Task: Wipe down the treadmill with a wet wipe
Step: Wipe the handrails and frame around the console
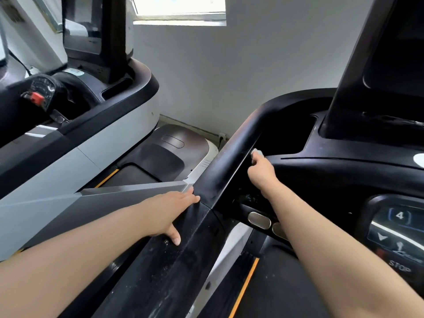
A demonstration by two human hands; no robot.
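The wiping is under way on the left side of the treadmill [321,171], and the step in hand looks like cleaning the inner face of the left handrail [231,157] where it meets the dark console tray. The right hand [261,171] reaches forward with its fingers curled round a small bunched wet wipe [258,154], which shows only as a pale wad at the fingertips, pressed against or just beside the rail's inner edge. The left hand [169,212] lies flat on the lower stretch of the same rail, fingers straight and close together, thumb spread onto the top surface, holding nothing and seemingly bracing the body. Specks and smears show on the rail near that hand, so that stretch probably needs wiping. The next move likely calls for dragging the wipe along the rail toward the body with steady pressure, and for lifting the left hand out of the way. A second treadmill [96,125] stands to the left, apart.
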